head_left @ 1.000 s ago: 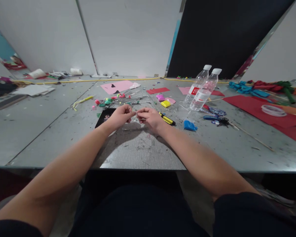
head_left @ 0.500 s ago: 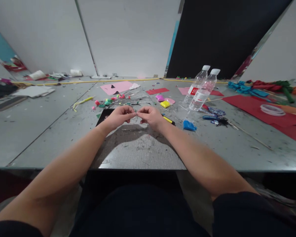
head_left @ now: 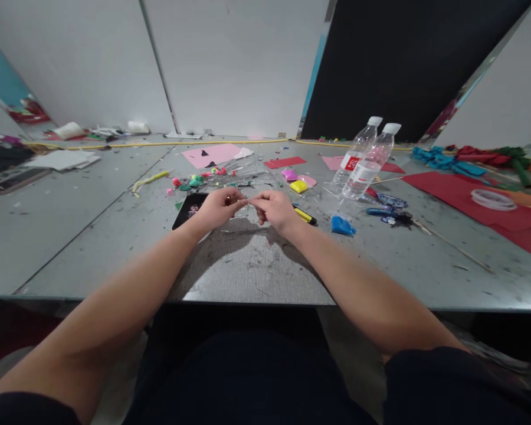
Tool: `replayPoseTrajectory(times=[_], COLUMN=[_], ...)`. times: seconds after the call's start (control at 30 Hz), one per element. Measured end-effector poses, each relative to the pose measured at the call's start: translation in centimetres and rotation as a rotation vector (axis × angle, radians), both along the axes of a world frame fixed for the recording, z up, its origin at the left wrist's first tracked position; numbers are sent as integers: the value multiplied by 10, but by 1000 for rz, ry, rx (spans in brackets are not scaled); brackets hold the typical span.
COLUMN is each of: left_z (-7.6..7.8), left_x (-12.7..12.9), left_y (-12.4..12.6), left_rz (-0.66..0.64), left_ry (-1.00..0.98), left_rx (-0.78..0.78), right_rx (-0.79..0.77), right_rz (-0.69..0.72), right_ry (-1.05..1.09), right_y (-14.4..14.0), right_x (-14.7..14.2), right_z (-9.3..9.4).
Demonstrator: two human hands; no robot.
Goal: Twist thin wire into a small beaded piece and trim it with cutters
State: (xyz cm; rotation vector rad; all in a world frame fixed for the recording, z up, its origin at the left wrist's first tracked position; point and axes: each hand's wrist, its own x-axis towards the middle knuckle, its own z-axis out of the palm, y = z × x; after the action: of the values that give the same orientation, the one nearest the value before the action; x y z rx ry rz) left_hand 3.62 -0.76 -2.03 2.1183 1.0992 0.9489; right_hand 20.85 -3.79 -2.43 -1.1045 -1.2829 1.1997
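Observation:
Above the middle of the grey table, my left hand and my right hand meet at the fingertips. Both are closed in a pinch, and whatever sits between them is too small to make out. Under my left wrist lies a dark flat board or tablet. A yellow and black cutter or marker rests just beyond my right hand. Behind the hands is a cluster of small green and pink pieces with thin wire-like stems.
Two clear bottles stand at the right, near a blue packet and a yellow packet. Red sheets carry a roll of clear tape. A pink sheet lies toward the back wall. A thin stick lies on the right.
The view has shifted slightly. My hands stay together at the fingertips, with the right fingers stretched a little more toward the left hand and the dark board more exposed.

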Motion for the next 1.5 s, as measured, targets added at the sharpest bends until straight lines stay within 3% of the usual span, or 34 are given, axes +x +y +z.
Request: replayPoseTrajectory(times=[0.23,0.5,0.73,0.9,1.2,1.5], left_z=[3,6,7,8,7,13], left_x=[-2,-2,1,0,-4,-7], left_y=[1,0,-4,-4,0,-1], left_rz=[-2,65,74,38,-2,-105], left_ry=[62,84,10,20,47,175], left_rx=[97,266,-10,-65,114,44], right_rx=[-159,-132,-95,-153,-210,-218], right_rz=[36,78,82,48,91,119], right_ry=[98,120,49,107,171,104], right_y=[-9,-9,-3,-5,-11,-10], right_x=[-3,-2,1,1,2,7], right_z=[7,4,-2,1,6,8])
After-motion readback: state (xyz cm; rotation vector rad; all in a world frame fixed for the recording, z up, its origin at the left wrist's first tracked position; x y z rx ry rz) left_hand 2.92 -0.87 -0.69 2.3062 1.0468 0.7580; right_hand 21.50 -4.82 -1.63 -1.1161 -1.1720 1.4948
